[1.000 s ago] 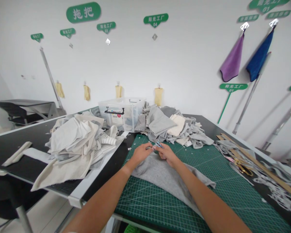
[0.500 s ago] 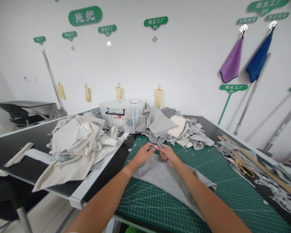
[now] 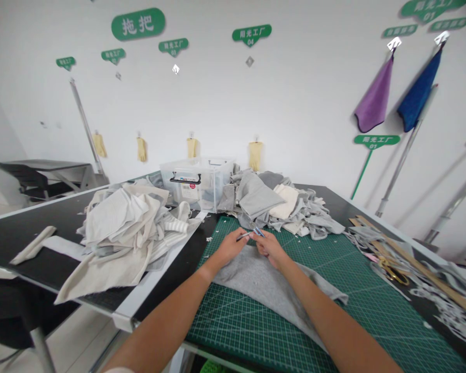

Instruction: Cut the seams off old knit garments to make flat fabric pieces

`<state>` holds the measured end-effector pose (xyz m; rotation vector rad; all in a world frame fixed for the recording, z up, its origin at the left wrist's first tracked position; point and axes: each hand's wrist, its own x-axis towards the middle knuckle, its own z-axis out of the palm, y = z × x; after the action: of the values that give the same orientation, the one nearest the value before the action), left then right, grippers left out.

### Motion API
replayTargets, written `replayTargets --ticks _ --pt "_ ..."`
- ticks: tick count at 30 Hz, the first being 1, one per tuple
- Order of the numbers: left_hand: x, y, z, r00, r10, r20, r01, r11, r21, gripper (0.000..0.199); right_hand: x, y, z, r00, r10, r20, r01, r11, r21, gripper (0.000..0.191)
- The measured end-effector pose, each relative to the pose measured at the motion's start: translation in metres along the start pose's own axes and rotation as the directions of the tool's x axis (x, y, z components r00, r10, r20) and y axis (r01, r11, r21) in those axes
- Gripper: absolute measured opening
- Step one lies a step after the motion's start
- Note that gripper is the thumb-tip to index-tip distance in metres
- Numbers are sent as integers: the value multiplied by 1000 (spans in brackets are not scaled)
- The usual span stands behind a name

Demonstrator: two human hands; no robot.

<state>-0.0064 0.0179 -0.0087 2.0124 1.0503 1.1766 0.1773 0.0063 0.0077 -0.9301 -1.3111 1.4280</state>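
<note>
My left hand (image 3: 230, 246) and my right hand (image 3: 271, 247) meet over a green gridded cutting mat (image 3: 225, 324), fingertips close together. Pinched in my left fingers is a thin dark stick-like piece (image 3: 242, 237); its exact kind is too small to make out. My right fingers close on a slim blue tool (image 3: 258, 232), pen-like in shape. Whether the two pieces join is unclear. Below my hands and forearms lies a grey knit cloth (image 3: 256, 282), flat on the mat with small lint bits on it.
Pale cloth pieces (image 3: 116, 217) are heaped at left, and grey cloths (image 3: 258, 194) at the back. Between them stands a clear plastic box (image 3: 186, 191). To the right lie gold-handled scissors (image 3: 396, 273), a long wooden strip (image 3: 423, 267) and fabric scraps (image 3: 450, 316).
The view has shifted very slightly. The dark piece in my left fingers shows more plainly now; both hands stay at nearly the same spot above the grey cloth.
</note>
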Motion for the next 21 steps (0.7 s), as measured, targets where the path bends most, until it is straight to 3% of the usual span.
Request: replayTargets --ticks 13,21 --pt "2 5 -5 996 -81 -46 81 997 -11 37 2 5 -1 1000 -15 -17 15 999 41 44" --pt "3 1 -9 995 -85 -53 77 989 -128 39 2 9 7 999 -6 -40 5 1000 -28 43"
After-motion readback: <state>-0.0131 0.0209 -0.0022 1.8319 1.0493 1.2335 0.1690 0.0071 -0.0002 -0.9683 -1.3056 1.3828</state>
